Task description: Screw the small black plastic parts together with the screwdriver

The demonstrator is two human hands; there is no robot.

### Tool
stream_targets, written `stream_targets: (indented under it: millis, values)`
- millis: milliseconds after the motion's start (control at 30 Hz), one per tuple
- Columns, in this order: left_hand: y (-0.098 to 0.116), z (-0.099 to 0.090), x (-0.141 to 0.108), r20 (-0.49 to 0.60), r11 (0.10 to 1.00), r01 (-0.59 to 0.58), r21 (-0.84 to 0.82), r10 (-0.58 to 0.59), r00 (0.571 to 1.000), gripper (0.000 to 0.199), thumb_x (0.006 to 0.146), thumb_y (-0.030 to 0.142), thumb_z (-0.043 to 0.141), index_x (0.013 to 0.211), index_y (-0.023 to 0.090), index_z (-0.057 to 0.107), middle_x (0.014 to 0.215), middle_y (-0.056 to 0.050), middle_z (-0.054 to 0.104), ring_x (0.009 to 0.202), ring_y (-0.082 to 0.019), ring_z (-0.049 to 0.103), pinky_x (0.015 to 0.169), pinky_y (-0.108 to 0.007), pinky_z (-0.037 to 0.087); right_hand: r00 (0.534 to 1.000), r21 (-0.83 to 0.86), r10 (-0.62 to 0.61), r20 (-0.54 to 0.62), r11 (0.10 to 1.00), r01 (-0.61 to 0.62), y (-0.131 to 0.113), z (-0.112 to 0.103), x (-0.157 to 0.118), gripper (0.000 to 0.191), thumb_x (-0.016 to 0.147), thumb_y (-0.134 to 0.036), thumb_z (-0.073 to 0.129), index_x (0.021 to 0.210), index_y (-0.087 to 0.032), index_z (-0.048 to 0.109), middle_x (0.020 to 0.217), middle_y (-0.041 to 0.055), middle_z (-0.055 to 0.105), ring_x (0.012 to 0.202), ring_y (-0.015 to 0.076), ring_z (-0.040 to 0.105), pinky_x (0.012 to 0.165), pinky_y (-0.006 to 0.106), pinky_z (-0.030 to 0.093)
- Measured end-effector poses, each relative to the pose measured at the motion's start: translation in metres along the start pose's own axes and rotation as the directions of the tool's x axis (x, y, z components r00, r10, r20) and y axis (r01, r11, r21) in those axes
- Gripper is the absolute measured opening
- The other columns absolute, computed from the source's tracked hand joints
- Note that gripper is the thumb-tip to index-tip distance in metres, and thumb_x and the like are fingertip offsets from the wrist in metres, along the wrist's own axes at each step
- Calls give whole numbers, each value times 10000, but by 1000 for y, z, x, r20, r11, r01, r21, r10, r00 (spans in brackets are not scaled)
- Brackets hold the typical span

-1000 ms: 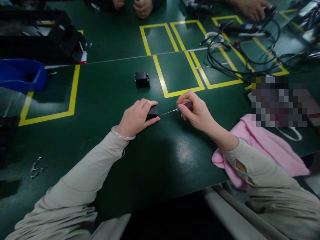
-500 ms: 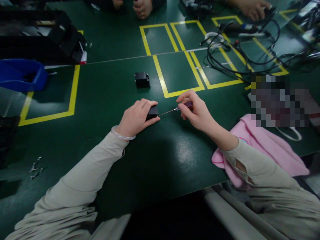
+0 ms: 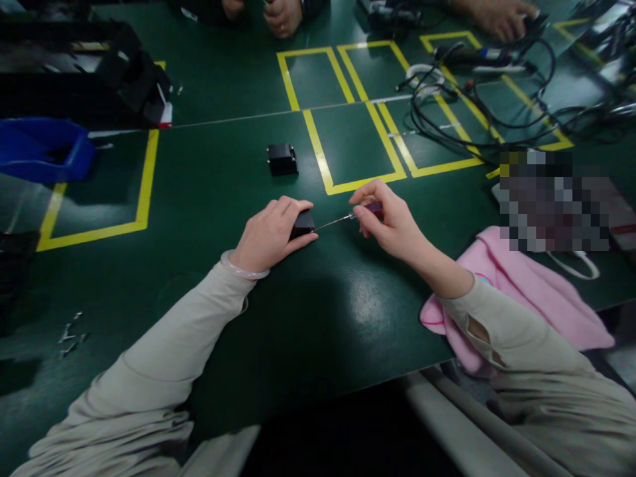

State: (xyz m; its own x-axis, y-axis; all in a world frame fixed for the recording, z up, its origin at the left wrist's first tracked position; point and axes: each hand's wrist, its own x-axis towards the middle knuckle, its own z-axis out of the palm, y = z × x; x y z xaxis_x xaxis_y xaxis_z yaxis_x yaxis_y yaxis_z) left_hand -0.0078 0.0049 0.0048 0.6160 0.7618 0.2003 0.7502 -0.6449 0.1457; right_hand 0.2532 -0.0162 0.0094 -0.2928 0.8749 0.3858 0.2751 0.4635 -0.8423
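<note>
My left hand [image 3: 271,232] is closed around a small black block [image 3: 303,224] on the green tabletop, thumb along its near side and fingers over its top. Much of the block is hidden under the palm. In my right hand [image 3: 385,218] is a screwdriver [image 3: 373,209] with a dark reddish handle, pinched between thumb and fingers. Its thin metal shaft points left, and the tip meets the block's right end, close to my left thumb. Behind my left hand sits a second black block [image 3: 282,159] with small silvery screws or pins at its sides.
Yellow tape outlines [image 3: 368,184] mark the table. A blue bin [image 3: 47,149] and black trays stand at left; small metal screws [image 3: 72,334] lie nearer. Black cables [image 3: 477,132] coil at right, above a pink cloth [image 3: 536,285]. Another person's hands [image 3: 283,16] rest across the table.
</note>
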Motion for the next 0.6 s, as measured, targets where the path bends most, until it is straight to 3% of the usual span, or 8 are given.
stream_targets:
  millis: [200, 400, 600]
  values:
    - [0, 0, 0, -1, 1000, -10, -1, 10, 1000, 557, 1001, 545, 561, 1407, 168, 508, 1268, -133, 640, 1114, -303, 627, 883, -407, 532, 999, 2, 42, 13, 999, -42, -1, 0, 0, 226, 1034, -431, 569, 947, -224, 538, 653, -77, 535, 460, 64, 504, 476, 232, 375]
    - [-1, -1, 0, 4, 1000, -5, 0, 5, 1000, 550, 998, 535, 571, 1400, 164, 513, 1272, -135, 639, 1124, -305, 625, 909, -417, 534, 1000, 25, 2, 16, 1000, -2, -2, 0, 0, 191, 1036, -413, 569, 1067, -228, 532, 733, -68, 553, 520, 71, 548, 538, 238, 429]
    - [0, -1, 0, 15, 1000, 4, -13, -4, 1000, 544, 994, 534, 572, 1403, 182, 503, 1281, -137, 636, 1134, -308, 623, 911, -418, 532, 999, 20, 44, 30, 999, -44, -3, 0, 0, 244, 1036, -452, 561, 937, -231, 534, 643, -74, 523, 459, 70, 494, 469, 236, 365]
